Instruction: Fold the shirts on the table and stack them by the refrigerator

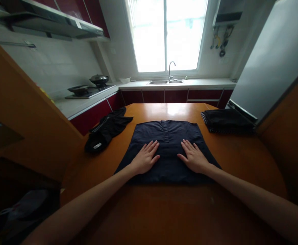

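A dark navy garment (pixel 168 163), folded into a wide flat shape, lies on the wooden table (pixel 164 211) in front of me. A placket-like seam runs down the middle of its far part. My left hand (pixel 145 158) rests flat on the garment's left half, fingers spread and pointing away from me. On the right half lies my right hand (pixel 193 156), also flat with its fingers apart. Neither hand grips the cloth. What kind of garment it is, I cannot tell for sure.
A crumpled black garment (pixel 105 131) with a white label lies at the table's left. Folded dark cloths (pixel 228 120) are stacked at the right, near the fridge (pixel 271 61). Behind the table run a counter with a sink (pixel 159 82) and a stove carrying pans (pixel 99 80).
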The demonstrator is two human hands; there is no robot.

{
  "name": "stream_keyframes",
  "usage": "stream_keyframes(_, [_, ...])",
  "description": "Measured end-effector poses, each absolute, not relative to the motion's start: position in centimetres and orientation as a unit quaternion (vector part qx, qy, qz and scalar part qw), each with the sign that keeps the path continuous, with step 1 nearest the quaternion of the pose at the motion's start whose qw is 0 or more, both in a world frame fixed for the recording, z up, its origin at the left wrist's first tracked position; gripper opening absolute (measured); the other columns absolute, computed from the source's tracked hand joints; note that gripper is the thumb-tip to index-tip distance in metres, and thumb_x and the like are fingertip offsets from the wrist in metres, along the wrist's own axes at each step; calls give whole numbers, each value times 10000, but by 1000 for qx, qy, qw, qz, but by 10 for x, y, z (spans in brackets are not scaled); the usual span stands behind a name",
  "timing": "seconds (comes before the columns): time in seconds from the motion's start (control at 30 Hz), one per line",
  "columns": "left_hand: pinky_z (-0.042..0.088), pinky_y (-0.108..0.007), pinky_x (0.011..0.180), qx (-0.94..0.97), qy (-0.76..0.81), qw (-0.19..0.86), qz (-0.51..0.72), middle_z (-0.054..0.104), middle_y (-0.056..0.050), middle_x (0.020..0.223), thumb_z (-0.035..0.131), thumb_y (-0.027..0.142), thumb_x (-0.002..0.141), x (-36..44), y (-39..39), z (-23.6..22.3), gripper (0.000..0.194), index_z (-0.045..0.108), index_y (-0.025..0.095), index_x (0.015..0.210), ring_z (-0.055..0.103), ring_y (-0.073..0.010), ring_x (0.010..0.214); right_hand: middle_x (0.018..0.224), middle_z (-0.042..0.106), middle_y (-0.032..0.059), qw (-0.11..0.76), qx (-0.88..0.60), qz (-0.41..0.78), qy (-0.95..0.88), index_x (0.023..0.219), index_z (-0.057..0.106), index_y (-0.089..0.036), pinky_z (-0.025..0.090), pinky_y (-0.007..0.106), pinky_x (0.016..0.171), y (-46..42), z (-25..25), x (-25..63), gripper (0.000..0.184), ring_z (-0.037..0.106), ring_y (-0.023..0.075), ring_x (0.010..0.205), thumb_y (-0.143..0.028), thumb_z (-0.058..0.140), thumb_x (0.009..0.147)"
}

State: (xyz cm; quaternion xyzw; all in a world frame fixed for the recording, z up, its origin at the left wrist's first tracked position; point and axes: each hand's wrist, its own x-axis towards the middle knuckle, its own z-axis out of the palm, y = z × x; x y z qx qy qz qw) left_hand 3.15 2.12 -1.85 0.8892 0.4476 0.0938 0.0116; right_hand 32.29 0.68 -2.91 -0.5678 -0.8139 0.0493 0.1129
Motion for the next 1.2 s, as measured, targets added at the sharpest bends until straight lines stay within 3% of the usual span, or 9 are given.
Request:
stream_keyframes(0.2, [163,-523,1215,838,541,37,53,250,-161,1626,274,543,1040,-49,34,-13,674,284,139,1579,200,-281,1521,1641,237,148,78,-642,42,-761,1585,266,-123,160,542,1216,10,-32,394,730,185,283,1524,-562,249,1002])
stream_keyframes(0.33, [158,-567,1206,836,542,1,85,274,-190,1613,292,498,1047,-33,13,7,644,316,116,1565,196,-312,1519,1609,296,199,137,-632,-28,-763,1566,303,-86,156,591,1201,-12,-16,376,650,211,323,1513,-429,272,1015])
stream_keyframes(0.5, [154,-490,1237,931,353,47,82,172,-51,1662,354,498,1044,35,-48,20,646,137,285,1614,130,-250,1539,1654,198,101,163,-440,13,-883,1601,226,-160,181,492,1233,-59,-4,310,624,160,243,1531,-376,324,1024])
stream_keyframes(0.7, [166,-575,1222,949,302,90,18,188,41,1654,441,432,1033,19,-74,20,543,277,460,1550,134,-298,1531,1642,233,69,107,-418,54,-901,1579,294,-243,235,530,1217,-72,-11,337,578,210,250,1516,-436,361,1038])
stream_keyframes(0.87, [271,-497,1221,944,316,78,58,361,-10,1599,499,362,1024,-43,-75,24,540,353,376,1544,304,-266,1487,1617,307,77,118,-375,51,-918,1562,333,-279,291,517,1208,-80,-6,396,606,299,262,1483,-421,509,1000])
stream_keyframes(0.97, [361,-430,1194,939,329,41,91,487,-24,1523,481,271,1031,-77,-78,22,489,430,330,1514,443,-233,1414,1573,400,63,129,-342,33,-930,1547,366,-288,354,467,1192,-87,-9,422,568,398,240,1434,-263,509,998])
stream_keyframes(1.1, [400,-380,1177,943,322,-9,81,501,-26,1510,358,100,1025,-104,-81,27,551,387,297,1539,493,-187,1376,1556,429,45,124,-319,-27,-939,1577,276,-281,413,403,1167,-85,-15,450,690,459,204,1393,-32,398,946])
stream_keyframes(1.2, [397,-401,1181,945,315,-35,87,469,-24,1532,329,68,1014,-113,-79,37,596,328,302,1562,472,-187,1391,1574,394,40,125,-306,-63,-942,1595,203,-272,423,387,1162,-81,-5,462,759,463,208,1389,20,363,912])
